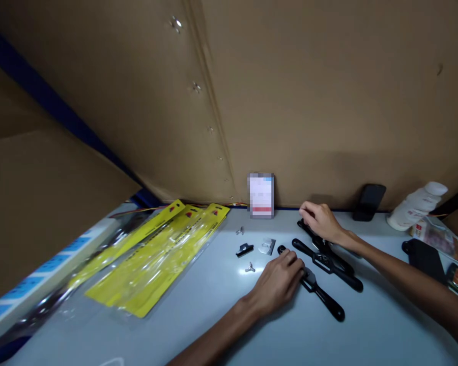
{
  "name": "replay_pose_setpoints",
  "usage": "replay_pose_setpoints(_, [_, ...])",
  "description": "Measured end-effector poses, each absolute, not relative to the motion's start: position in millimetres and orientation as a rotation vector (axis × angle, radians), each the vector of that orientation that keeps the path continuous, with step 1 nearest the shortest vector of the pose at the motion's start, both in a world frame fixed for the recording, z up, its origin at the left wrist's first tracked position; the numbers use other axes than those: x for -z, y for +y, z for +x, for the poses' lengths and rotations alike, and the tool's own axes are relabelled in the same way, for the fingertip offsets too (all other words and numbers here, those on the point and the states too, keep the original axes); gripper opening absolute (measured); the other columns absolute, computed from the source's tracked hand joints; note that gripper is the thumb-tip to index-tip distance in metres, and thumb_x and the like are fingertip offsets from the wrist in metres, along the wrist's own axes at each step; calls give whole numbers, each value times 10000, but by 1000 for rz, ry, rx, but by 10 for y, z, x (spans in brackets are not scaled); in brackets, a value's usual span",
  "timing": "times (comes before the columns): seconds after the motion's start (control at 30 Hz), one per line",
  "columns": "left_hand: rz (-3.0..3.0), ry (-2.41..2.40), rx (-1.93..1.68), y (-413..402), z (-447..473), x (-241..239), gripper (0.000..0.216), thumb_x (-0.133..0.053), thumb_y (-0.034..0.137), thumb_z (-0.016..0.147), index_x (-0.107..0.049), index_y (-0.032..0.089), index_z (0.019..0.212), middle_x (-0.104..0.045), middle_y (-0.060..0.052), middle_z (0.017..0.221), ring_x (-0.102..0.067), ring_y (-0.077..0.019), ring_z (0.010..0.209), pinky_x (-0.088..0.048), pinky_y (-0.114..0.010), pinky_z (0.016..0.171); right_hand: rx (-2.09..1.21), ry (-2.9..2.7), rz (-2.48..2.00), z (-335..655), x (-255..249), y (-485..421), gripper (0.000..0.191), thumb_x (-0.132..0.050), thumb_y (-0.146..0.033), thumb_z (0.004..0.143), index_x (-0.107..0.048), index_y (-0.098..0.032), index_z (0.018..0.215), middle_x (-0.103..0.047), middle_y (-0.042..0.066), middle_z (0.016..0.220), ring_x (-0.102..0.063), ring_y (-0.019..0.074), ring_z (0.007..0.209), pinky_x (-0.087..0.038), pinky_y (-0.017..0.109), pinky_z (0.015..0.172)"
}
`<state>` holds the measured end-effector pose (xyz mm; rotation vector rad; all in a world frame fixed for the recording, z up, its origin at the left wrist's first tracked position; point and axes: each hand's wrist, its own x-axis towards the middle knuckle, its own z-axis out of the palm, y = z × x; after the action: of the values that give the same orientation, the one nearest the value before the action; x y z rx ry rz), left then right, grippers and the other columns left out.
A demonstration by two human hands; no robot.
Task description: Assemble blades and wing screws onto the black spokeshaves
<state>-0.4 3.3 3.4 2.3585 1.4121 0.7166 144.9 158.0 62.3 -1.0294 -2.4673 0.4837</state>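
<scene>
Three black two-handled metal tools lie side by side on the pale table [198,315]. My left hand [278,279] rests closed over the nearest black tool [324,297], covering its left handle. My right hand [320,221] grips the far black tool [309,231] at its left end, fingers curled over it. The middle black tool [328,264] lies untouched between them. Small loose parts sit just left of my left hand: a black clamp piece [244,249], a silver blade plate [267,246] and two wing screws [250,267].
Yellow plastic packages [156,254] lie at the left, beside a long bagged box [41,284]. A card [261,195] and a dark phone [369,202] lean against the cardboard wall. A white bottle [416,206], a black pouch [423,256] and printed packets sit at the right.
</scene>
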Motion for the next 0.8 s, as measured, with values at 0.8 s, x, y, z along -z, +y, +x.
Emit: replay_pose_setpoints(0.8, [1653, 1279, -1140, 331, -312, 122, 298, -571, 448, 888, -667, 167, 867, -692, -61, 844, -610, -220, 788, -461, -339, 737, -189, -2840, -1544, 2245, -662, 237, 251, -442, -264, 1002, -665, -195, 909, -731, 90, 993, -690, 241, 886, -406, 308, 686])
